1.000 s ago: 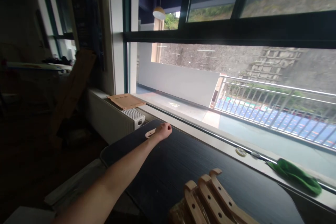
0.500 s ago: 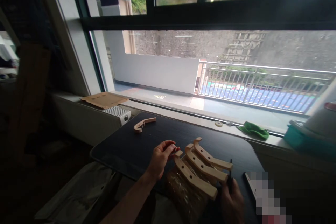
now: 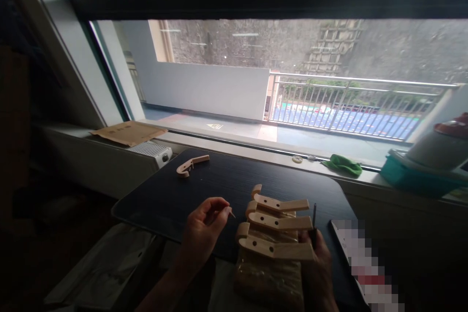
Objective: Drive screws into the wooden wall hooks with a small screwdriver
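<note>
Pulled left hand (image 3: 206, 226) back from wooden hooks (image 3: 292, 223), pinching probable screw (image 3: 233, 213); gripping slim dark tool (image 3: 315, 217) in right hand (image 3: 320, 261). So, not fastening at this instant.

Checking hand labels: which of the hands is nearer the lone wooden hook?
Left. The left hand is short of the lone wooden hook and slightly right, not touching; the right hand is farther right, beside the three hooks.

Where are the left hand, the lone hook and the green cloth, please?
Left hand (image 3: 205, 222): head view, on the middle of the hand.
Lone hook (image 3: 198, 159): head view, on its straight part.
Green cloth (image 3: 342, 165): head view, on its middle.
</note>
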The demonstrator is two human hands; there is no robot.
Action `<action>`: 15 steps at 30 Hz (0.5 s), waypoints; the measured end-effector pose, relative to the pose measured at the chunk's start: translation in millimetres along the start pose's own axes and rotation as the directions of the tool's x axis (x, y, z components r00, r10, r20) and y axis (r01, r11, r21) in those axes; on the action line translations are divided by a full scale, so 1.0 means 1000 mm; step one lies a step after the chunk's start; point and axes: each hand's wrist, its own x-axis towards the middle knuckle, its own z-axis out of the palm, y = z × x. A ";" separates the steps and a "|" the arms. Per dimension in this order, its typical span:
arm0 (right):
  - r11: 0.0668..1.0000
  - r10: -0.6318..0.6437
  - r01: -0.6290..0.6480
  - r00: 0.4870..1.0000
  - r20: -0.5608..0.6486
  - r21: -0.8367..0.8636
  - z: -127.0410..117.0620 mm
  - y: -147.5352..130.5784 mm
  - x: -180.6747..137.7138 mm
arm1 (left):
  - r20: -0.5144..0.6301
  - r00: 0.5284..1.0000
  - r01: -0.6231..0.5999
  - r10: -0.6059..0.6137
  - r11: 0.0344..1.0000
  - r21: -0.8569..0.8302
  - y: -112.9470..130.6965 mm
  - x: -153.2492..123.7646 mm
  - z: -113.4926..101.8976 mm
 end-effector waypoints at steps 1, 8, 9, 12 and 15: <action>0.999 0.034 -0.034 0.999 -0.016 0.019 -0.004 -0.003 -0.003 | 0.026 0.997 -0.069 0.068 0.995 0.073 0.003 0.000 -0.002; 1.000 0.013 -0.013 0.998 -0.058 0.004 -0.026 -0.023 -0.042 | 0.197 0.940 -0.325 0.279 0.909 0.261 0.009 -0.006 0.006; 1.000 -0.014 0.013 0.998 -0.053 -0.007 -0.024 -0.028 -0.045 | 0.217 0.933 -0.339 0.289 0.907 0.252 0.010 -0.005 0.009; 1.000 -0.024 0.024 1.000 -0.014 0.014 -0.013 -0.040 -0.050 | 0.268 0.916 -0.361 0.300 0.906 0.221 0.010 -0.002 0.016; 0.999 -0.019 0.019 1.000 0.004 0.032 -0.003 -0.048 -0.049 | 0.301 0.905 -0.371 0.301 0.904 0.214 0.011 0.002 0.017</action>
